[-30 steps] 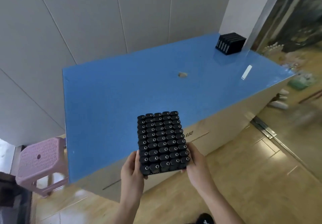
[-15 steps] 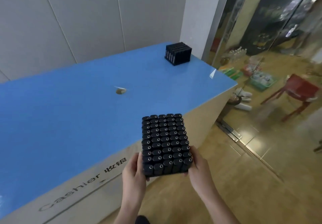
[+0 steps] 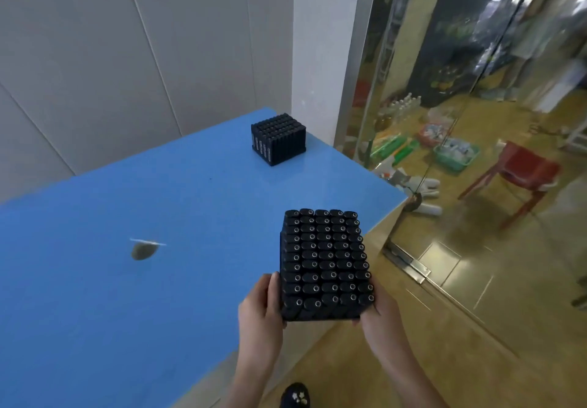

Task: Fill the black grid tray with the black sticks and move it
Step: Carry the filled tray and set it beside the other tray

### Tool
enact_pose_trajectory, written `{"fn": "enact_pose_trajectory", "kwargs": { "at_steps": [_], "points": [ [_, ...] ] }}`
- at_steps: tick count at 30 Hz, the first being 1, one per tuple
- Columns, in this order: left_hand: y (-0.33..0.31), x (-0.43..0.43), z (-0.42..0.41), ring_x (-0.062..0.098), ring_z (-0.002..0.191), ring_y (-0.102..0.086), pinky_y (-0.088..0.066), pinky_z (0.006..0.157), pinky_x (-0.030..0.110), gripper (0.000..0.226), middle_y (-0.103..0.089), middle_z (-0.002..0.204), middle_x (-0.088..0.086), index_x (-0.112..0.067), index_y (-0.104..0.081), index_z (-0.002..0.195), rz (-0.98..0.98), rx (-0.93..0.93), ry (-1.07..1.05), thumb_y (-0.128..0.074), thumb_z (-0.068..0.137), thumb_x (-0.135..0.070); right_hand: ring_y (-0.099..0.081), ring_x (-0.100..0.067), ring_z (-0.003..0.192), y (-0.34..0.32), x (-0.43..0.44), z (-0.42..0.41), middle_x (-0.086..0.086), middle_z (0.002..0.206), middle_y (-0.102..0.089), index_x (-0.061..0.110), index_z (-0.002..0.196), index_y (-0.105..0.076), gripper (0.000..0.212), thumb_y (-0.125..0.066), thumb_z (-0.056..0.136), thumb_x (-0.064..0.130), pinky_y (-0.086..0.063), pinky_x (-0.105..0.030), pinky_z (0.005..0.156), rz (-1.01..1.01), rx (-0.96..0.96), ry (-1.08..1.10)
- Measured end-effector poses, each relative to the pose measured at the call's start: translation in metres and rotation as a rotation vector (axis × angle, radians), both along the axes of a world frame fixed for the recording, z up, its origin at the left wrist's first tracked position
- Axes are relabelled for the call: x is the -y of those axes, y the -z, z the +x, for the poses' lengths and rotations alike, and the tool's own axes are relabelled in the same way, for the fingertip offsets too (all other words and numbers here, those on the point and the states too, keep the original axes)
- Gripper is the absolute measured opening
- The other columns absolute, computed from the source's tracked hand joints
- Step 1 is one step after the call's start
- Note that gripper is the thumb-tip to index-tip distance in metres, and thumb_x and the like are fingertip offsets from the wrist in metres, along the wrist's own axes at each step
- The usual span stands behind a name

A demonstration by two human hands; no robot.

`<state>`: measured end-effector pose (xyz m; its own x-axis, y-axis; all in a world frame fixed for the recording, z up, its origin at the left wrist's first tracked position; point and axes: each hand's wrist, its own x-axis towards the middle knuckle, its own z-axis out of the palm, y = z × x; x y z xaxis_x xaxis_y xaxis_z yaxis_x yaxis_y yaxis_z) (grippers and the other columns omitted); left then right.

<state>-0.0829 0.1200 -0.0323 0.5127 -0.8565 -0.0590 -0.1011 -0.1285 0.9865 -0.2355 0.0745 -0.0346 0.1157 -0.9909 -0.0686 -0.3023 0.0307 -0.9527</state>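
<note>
1. Black grid tray [image 3: 327, 264] is up in both hands at the near right edge of the blue counter [image 3: 127, 312], and that counter is the big one here, running away to the grey wall.
2. Red chair [image 3: 521, 172] stands on the floor, well off the counter's right end, behind the glass.
3. Back to the tray: every slot shows a black stick [image 3: 313, 245], round ends up, rows packed tight.
4. A second black block [image 3: 279, 139] sits on the counter's far right corner, well apart from the tray.
5. Left hand [image 3: 260, 309] clamps the tray's near left side, thumb lying up along it.
6. Right hand [image 3: 378, 315] grips the near right corner, fingers tucked under.
7. A small grey object [image 3: 143, 250], blurred, lies mid-counter, left of the tray.
8. A dark shoe [image 3: 295, 396] peeks out below the counter's near edge.
</note>
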Motion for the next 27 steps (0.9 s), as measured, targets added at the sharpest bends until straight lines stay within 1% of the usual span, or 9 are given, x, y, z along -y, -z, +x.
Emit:
{"fn": "enact_pose_trajectory", "kwargs": {
  "at_steps": [5, 8, 11, 13, 16, 19, 21, 24, 27],
  "points": [
    [-0.004, 0.072, 0.006, 0.017, 0.051, -0.032, -0.034, 0.048, 0.027, 0.038, -0.037, 0.055, 0.004, 0.000, -0.045, 0.069, -0.003, 0.029, 0.018, -0.038, 0.099, -0.022, -0.041, -0.004, 0.042, 0.002, 0.072, 0.007, 0.003, 0.049, -0.051, 0.020, 0.082, -0.059, 0.021, -0.041, 0.094, 0.015, -0.037, -0.024, 0.049, -0.014, 0.060, 0.016],
    [0.006, 0.105, 0.008, 0.017, 0.048, -0.034, -0.034, 0.050, 0.033, 0.036, -0.038, 0.051, 0.001, -0.004, -0.044, 0.066, 0.032, 0.115, -0.004, -0.038, 0.099, -0.018, -0.048, 0.000, 0.047, 0.008, 0.110, 0.008, 0.008, 0.054, -0.056, 0.024, 0.085, -0.059, 0.023, -0.042, 0.097, 0.014, -0.039, -0.023, 0.053, -0.020, 0.006, -0.019],
    [0.028, 0.134, 0.009, 0.019, 0.052, -0.031, -0.030, 0.052, 0.036, 0.024, -0.039, 0.054, 0.004, 0.001, -0.051, 0.078, 0.096, 0.134, -0.049, -0.036, 0.095, -0.007, -0.059, 0.005, 0.070, 0.010, 0.148, 0.008, 0.011, 0.074, -0.064, 0.030, 0.086, -0.056, 0.023, -0.040, 0.098, 0.019, -0.046, -0.025, 0.067, -0.018, -0.061, -0.077],
    [0.042, 0.153, 0.005, 0.018, 0.056, -0.030, -0.029, 0.053, 0.037, 0.021, -0.041, 0.056, 0.009, 0.001, -0.052, 0.083, 0.135, 0.124, -0.091, -0.034, 0.093, -0.003, -0.061, -0.001, 0.075, 0.012, 0.175, 0.007, 0.003, 0.082, -0.066, 0.025, 0.087, -0.056, 0.022, -0.037, 0.099, 0.026, -0.046, -0.030, 0.072, 0.003, -0.101, -0.162],
    [0.055, 0.180, -0.003, 0.016, 0.060, -0.036, -0.033, 0.057, 0.034, 0.021, -0.056, 0.069, 0.025, 0.002, -0.053, 0.084, 0.172, 0.142, -0.180, -0.034, 0.093, -0.002, -0.061, -0.012, 0.078, 0.016, 0.221, 0.006, -0.005, 0.082, -0.065, 0.015, 0.090, -0.055, 0.029, -0.033, 0.098, 0.032, -0.045, -0.036, 0.073, -0.013, -0.190, -0.298],
    [0.060, 0.203, -0.010, 0.017, 0.062, -0.041, -0.036, 0.060, 0.034, 0.022, -0.062, 0.076, 0.024, -0.001, -0.055, 0.085, 0.195, 0.146, -0.283, -0.036, 0.095, -0.007, -0.060, -0.022, 0.085, 0.025, 0.263, 0.007, -0.013, 0.090, -0.065, 0.008, 0.096, -0.055, 0.025, -0.038, 0.099, 0.026, -0.045, -0.039, 0.076, -0.003, -0.203, -0.424],
    [0.060, 0.217, -0.014, 0.021, 0.060, -0.040, -0.037, 0.058, 0.036, 0.023, -0.062, 0.075, 0.024, -0.001, -0.055, 0.085, 0.217, 0.174, -0.338, -0.037, 0.095, -0.010, -0.061, -0.021, 0.085, 0.031, 0.285, 0.009, -0.010, 0.089, -0.066, 0.010, 0.094, -0.056, 0.026, -0.039, 0.097, 0.029, -0.046, -0.043, 0.078, -0.014, -0.213, -0.492],
    [0.059, 0.234, -0.019, 0.038, 0.066, -0.048, -0.043, 0.061, 0.045, 0.022, -0.062, 0.070, 0.019, -0.001, -0.055, 0.084, 0.267, 0.230, -0.396, -0.037, 0.094, -0.008, -0.061, -0.015, 0.082, 0.043, 0.315, 0.013, 0.000, 0.084, -0.065, 0.017, 0.087, -0.057, 0.029, -0.037, 0.089, 0.038, -0.049, -0.045, 0.075, -0.067, -0.263, -0.565],
    [0.056, 0.247, -0.025, 0.034, 0.064, -0.042, -0.039, 0.058, 0.039, 0.023, -0.058, 0.064, 0.012, -0.006, -0.050, 0.077, 0.338, 0.257, -0.435, -0.036, 0.094, -0.011, -0.059, -0.018, 0.074, 0.057, 0.339, 0.016, 0.001, 0.075, -0.064, 0.020, 0.075, -0.055, 0.028, -0.035, 0.086, 0.037, -0.046, -0.046, 0.066, -0.153, -0.342, -0.624]
  ]
}}
